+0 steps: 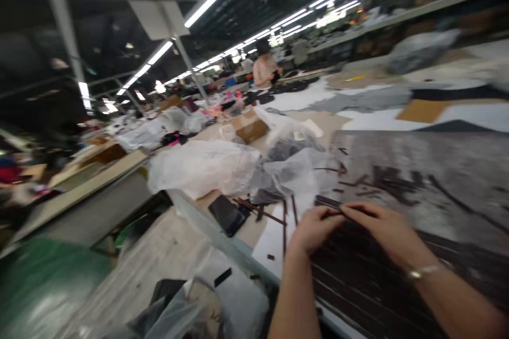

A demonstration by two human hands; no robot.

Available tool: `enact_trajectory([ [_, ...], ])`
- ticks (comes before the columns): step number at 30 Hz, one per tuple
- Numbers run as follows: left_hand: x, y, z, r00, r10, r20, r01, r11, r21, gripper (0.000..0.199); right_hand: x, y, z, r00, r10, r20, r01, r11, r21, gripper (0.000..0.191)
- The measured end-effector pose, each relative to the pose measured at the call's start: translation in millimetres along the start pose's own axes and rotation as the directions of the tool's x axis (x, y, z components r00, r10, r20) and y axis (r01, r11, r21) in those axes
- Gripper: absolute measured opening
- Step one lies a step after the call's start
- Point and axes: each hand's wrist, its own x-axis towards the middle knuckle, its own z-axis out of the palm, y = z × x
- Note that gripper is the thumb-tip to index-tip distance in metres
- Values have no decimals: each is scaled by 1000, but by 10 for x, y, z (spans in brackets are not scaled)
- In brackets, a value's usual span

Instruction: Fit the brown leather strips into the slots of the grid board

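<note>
Both hands are at the edge of a dark brown sheet with lengthwise lines [358,286], its material unclear. My left hand [316,228] is closed, fingertips pinching a narrow dark strip [327,202]. Close beside it, my right hand [376,220] has its fingers closed on the same strip; a bracelet [423,272] circles that wrist. The strip's far end sticks out past the fingers to the left, and the rest is hidden by the hands. Motion blur softens the fine detail. Brown offcuts [392,183] lie beyond the hands on a grey, worn board [449,169].
Clear plastic bags [207,167] lie ahead to the left, near a cardboard box [251,127]. A dark flat object [227,214] sits by the table edge, with thin brown strips nearby. Lower left is another bag [191,312]. Farther off, a person [264,70] works at the table.
</note>
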Motion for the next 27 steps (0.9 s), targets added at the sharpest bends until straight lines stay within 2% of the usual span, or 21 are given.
enact_trajectory([
  [1,48,-60,-2,1000,7,27,-6,999,-32,29,0,-1,-57,997,54,59,-61,991,117,31],
  [3,151,-170,-39,1000,13,26,-12,998,-63,33,-4,-16,-103,991,117,66,-130,963,236,32],
  [7,234,-287,-115,999,33,24,-31,997,-76,36,-33,-51,-101,963,252,94,-268,877,398,35],
  [10,214,-298,-125,999,43,7,-43,999,-22,35,-52,-41,-146,947,306,95,-315,835,451,40],
  [12,205,-285,-114,999,47,9,-47,999,22,34,-45,-15,-186,954,275,117,-299,862,409,39],
  [15,203,-241,-92,999,38,24,-39,997,68,34,-15,38,-228,975,166,150,-198,951,236,29],
  [17,204,-211,-87,999,36,19,-37,996,84,35,5,79,-246,979,132,155,-153,980,127,22],
  [20,218,-197,-111,996,63,-65,-55,991,121,37,25,145,-272,982,168,87,-173,984,52,20],
  [24,260,-251,-189,969,146,-197,-96,965,242,34,25,211,-289,974,223,-34,-224,974,-30,19],
  [27,285,-301,-239,957,184,-222,-106,941,322,31,10,232,-252,974,213,-73,-219,972,-82,17],
])
